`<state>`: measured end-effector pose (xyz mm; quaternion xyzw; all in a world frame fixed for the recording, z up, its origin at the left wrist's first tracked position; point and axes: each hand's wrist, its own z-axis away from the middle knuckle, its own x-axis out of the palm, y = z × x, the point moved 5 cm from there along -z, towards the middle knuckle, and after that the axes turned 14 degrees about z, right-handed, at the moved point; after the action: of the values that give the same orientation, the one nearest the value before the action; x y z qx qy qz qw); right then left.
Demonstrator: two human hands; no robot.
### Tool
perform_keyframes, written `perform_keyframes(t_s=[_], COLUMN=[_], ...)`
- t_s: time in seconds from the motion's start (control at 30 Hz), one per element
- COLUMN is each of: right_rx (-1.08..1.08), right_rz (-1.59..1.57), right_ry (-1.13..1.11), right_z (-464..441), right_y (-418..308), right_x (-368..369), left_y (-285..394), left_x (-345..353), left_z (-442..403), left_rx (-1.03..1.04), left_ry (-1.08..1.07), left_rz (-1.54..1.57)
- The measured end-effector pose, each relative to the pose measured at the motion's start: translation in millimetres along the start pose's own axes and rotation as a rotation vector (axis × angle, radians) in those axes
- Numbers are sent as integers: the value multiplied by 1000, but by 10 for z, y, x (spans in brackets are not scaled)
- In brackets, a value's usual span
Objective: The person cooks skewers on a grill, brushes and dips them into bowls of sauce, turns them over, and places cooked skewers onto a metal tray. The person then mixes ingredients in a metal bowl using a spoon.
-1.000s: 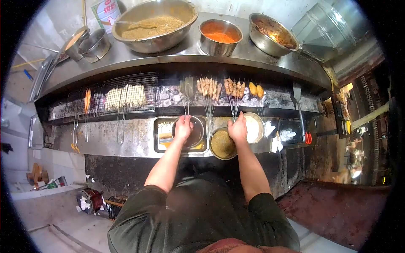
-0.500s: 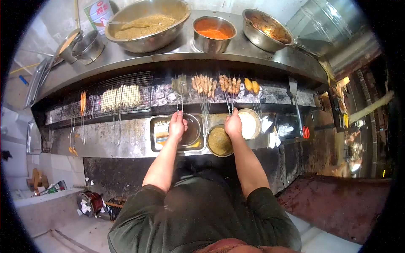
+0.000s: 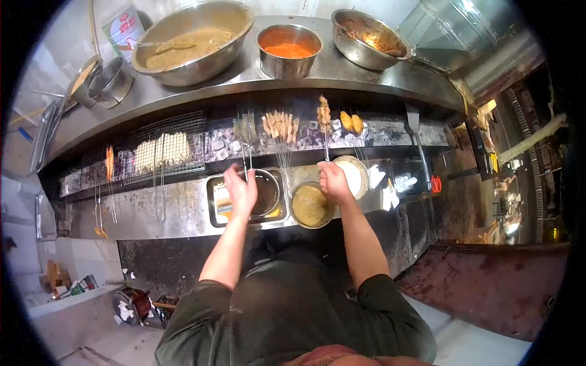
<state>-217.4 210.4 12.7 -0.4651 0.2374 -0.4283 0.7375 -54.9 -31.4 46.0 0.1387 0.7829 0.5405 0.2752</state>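
Meat skewers (image 3: 324,114), browned and bunched tightly, are above the coals (image 3: 220,143), their sticks (image 3: 326,148) clasped by the right hand (image 3: 334,183). Earlier they fanned wider; the left hand (image 3: 241,192), then closed around other skewers (image 3: 245,129), now splays loosely.

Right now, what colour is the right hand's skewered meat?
The meat looks brown, best seen in the head view.

Ahead of right hand (image 3: 333,182): skewered meat (image 3: 324,116), rough, slightly glossy, on thin metal. Under left hand (image 3: 240,191): tray (image 3: 210,204), smooth shiny metal. Beyond both: charcoal (image 3: 221,141), rough, matt; shelf (image 3: 329,68), smooth satin metal.
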Motion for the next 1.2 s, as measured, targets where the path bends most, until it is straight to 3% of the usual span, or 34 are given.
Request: perform_keyframes(t_s=[0.03, 0.07, 0.1, 0.13, 0.17, 0.2, 0.23, 0.27, 0.33, 0.4, 0.43, 0.47, 0.53, 0.57, 0.6, 0.7, 0.73, 0.8, 0.93, 1.1, 1.2], right_rx=[18, 37, 44, 185, 211, 253, 206, 148, 136, 107, 68, 62, 87, 83, 79, 67, 111, 136, 219, 179, 153], right_rz=[-100, -201, -307, -611, -485, -468, -225, -71, -89, 29, 47, 36, 185, 96, 13, -259, -282, -414, -240, -182, -113], right_ry=[-48, -96, -131, -412, -192, -175, -43, -99, -65, -32, 14, 7, 130, 43, -43, -260, -217, -385, -277, -214, -157], right_z=[25, 48, 54, -154, -128, -142, 87, -138, -182, -219, -217, -242, -226, -207, -136, -81, -16, -210, -188, -9, -115], right_y=[-31, -54, -79, 248, 275, 325, 61, 219, 200, 175, 180, 232, 211, 176, 79, 95, -5, 223, 144, -15, 100], right_x=[36, 94, 111, 82, 20, -35, -102, -98, -133, -150, -140, -129, -170, -156, -185, -139, -126, -92, -135, -123, -104], left_y=[345, 573, 674, 802, 728, 564, 427, 121, -13, -560, -448, -443, 187, -53, 501, 272, 352, 83, 66, 250, 22], left_x=[-65, -12, 33, 233, 475, 628, 1047, 1016, 1157, 1274, 1290, 1275, 1208, 1246, 1223, 1321, 1354, 1413, 1581, 1616, 1624], left_z=[32, 73, 128, 198, 263, 309, 259, 321, 319, 274, 249, 240, 310, 269, 379, 464, 486, 505, 550, 541, 562], left_rx=[172, 73, 91, 133, 125, 124, -223, -656, -630, -580, -510, -544, -624, -558, -788, -1056, -1099, -1118, -1206, -1118, -1108], left_ry=[61, -48, -89, -161, -169, -183, -298, -313, -346, -298, -312, -310, -263, -233, -252, -328, -351, -403, -343, -342, -359], left_rz=[-98, 42, -8, -29, -102, -177, 120, 324, 267, 159, 196, 97, 186, 243, 515, 1048, 1168, 1197, 1144, 1080, 969])
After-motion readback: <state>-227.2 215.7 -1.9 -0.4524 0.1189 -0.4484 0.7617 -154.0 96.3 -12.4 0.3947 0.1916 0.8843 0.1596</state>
